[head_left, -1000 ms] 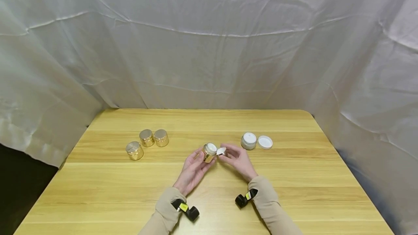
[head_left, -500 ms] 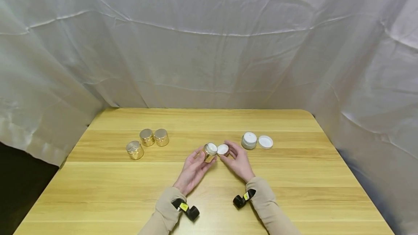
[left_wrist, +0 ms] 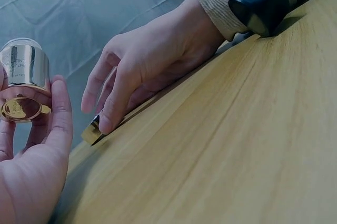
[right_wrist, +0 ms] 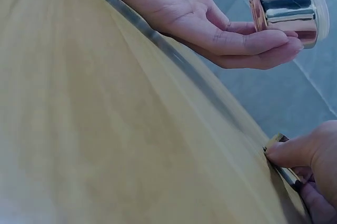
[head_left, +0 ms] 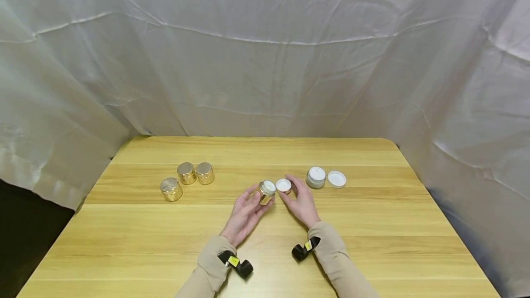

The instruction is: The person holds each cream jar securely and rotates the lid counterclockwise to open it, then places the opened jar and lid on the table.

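Note:
My left hand (head_left: 243, 219) holds a shiny gold cream jar (head_left: 267, 188), lid off, its white top tilted toward the right. The left wrist view shows the jar (left_wrist: 26, 66) raised above the table, thumb and fingers around its wall. Just right of it, my right hand (head_left: 303, 203) pinches the gold lid (head_left: 284, 185) by its rim between thumb and fingers, white inside facing up. In the right wrist view the lid (right_wrist: 288, 175) lies flat at the tabletop, partly hidden by the thumb.
At the left stand several closed gold jars (head_left: 171, 190). Behind my right hand sits an uncovered frosted jar (head_left: 316, 178) with a white lid (head_left: 337, 179) beside it. The wooden table (head_left: 124, 243) ends at a grey curtain (head_left: 265, 82).
My right hand has drawn the lid slightly away from the jar and lowered it to the tabletop, turning its white inside upward. The left hand keeps its hold on the jar.

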Tool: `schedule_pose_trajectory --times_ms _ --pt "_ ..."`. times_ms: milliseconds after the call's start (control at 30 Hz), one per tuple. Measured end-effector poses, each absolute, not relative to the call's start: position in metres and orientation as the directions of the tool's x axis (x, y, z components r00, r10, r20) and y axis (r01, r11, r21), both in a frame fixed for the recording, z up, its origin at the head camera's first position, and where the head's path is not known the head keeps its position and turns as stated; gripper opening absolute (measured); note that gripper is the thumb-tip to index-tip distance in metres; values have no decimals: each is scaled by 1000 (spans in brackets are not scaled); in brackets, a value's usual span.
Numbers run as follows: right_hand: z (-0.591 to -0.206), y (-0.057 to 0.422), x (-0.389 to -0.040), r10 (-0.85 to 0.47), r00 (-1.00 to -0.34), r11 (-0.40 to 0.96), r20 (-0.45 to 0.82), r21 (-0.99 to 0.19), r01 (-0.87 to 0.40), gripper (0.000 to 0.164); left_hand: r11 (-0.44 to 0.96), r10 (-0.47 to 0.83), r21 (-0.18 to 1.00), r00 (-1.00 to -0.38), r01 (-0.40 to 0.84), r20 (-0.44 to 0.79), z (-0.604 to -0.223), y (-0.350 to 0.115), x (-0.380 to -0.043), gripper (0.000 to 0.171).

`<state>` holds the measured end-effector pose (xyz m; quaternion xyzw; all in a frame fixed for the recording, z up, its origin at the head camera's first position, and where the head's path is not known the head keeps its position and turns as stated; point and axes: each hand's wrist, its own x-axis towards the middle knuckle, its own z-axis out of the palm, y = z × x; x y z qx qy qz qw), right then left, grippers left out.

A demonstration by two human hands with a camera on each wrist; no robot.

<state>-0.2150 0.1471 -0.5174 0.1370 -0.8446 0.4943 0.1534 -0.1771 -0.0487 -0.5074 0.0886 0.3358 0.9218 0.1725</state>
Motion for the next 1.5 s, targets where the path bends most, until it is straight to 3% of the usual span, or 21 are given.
schedule_pose_trajectory --times_ms 400,733,900,1067,1267,1500 --pt "-518 145 -228 -9 -929 597 370 -743 -302 52 -712 375 652 -926 -261 38 -507 -46 -177 34" --pt "-515 143 -231 29 -936 597 350 -757 -264 52 -717 365 647 -931 -260 29 -505 -46 -176 33" --pt "-516 141 -231 54 -941 605 334 -760 -236 52 -698 368 663 -930 -271 7 -503 -47 -177 46" --pt "-516 140 -219 29 -946 618 323 -750 -237 59 -636 362 733 -932 -241 8 -505 -46 -177 59" --pt "-514 139 -197 -11 -945 630 326 -732 -260 68 -591 326 784 -945 -191 15 -507 -46 -177 56" --pt "-515 137 -184 0 -923 556 385 -767 -320 56 -577 280 798 -960 -175 -8 -508 -47 -178 56"
